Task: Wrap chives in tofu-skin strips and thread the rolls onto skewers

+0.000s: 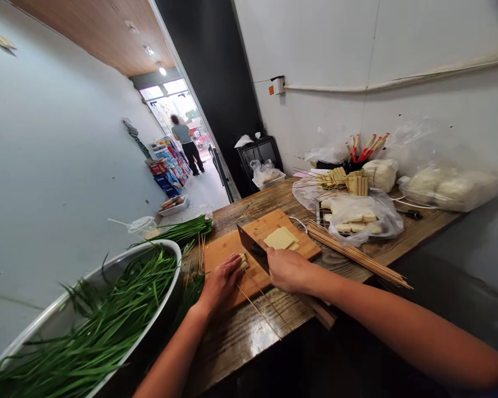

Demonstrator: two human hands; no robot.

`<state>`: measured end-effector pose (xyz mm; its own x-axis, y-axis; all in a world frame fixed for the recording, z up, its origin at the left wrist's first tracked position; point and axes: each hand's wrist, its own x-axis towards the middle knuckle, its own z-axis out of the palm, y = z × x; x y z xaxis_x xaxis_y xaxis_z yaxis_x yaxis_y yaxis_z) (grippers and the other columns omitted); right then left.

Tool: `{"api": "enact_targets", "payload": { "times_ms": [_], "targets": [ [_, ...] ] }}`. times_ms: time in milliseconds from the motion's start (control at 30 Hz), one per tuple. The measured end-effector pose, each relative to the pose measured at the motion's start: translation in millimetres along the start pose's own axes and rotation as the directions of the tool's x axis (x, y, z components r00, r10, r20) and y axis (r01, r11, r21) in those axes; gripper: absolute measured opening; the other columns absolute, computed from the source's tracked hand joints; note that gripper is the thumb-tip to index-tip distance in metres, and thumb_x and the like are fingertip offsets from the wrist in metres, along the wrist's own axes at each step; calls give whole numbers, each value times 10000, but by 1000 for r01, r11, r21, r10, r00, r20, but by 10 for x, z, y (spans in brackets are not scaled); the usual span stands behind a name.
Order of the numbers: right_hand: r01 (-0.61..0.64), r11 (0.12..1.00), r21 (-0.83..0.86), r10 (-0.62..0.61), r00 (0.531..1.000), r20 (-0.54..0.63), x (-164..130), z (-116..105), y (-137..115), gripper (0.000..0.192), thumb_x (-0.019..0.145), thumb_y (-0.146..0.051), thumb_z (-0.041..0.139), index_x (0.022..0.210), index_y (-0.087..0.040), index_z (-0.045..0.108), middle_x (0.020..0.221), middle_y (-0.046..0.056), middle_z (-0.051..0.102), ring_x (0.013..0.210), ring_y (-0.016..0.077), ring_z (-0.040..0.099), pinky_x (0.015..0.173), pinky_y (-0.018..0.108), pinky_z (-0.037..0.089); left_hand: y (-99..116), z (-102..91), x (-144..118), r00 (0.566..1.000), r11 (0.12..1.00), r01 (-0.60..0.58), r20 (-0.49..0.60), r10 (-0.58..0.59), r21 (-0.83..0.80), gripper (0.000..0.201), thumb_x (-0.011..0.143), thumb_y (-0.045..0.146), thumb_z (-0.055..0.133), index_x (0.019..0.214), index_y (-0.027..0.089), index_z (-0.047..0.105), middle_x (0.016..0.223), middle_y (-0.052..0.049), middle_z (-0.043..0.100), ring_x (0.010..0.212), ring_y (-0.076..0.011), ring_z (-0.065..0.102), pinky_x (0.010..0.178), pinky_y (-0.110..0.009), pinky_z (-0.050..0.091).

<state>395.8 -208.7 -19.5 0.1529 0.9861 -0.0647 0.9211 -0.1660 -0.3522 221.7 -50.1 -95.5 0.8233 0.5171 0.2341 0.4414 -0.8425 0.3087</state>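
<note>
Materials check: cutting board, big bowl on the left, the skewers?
Cutting board: wood, likely, with an orange-brown matte face and faint grain. Bowl: metal, probably stainless steel, judging by its thin pale rim with a dull sheen. Skewers: bamboo or wood, thin pale tan sticks; which of the two can't be told.

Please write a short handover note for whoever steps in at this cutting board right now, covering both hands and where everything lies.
Left hand: pressing a small tofu piece on skewers down on the cutting board.
Right hand: gripping the cleaver, blade at the skewered piece.
On the board: stacked tofu sheets, uncut.
Nearby: loose bamboo skewers right of the board; bagged tofu pieces behind them; finished skewers piled near the wall; chives in the metal basin to the left, with a chive bundle beside the board.
Done: a pile of skewers.
Left: the sheets on the board and the bagged tofu.
</note>
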Motion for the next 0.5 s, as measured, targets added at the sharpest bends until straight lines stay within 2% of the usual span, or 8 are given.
{"api": "enact_targets", "payload": {
  "times_ms": [133,333,500],
  "targets": [
    [59,998,-39,-58,998,19,-17,22,-52,344,737,-128,466,1060,-32,535,958,213,649,879,285,637,677,310,488,-16,89,-35,999,999,-1,-46,3,35,397,866,386,423,1177,185,565,1266,-71,529,1178,-214,485,1010,-382,403],
    [-15,997,-72,16,1000,6,-88,-81,-166,406,720,-127,488,1115,-31,489,936,207,654,879,289,637,681,320,485,-11,120,-64,995,999,-14,-103,18,44,380,868,370,423,1168,191,572,1247,-71,546,1170,-209,493,991,-373,424],
    [3,998,-62,0,999,50,-99,-64,-238,340,736,-147,480,1058,-47,524,964,205,647,893,285,632,704,318,475,-17,129,-54,995,1000,-3,-100,4,9,381,856,364,435,1143,171,595,1224,-88,562,1172,-219,490,1002,-379,413]
  ]
}}
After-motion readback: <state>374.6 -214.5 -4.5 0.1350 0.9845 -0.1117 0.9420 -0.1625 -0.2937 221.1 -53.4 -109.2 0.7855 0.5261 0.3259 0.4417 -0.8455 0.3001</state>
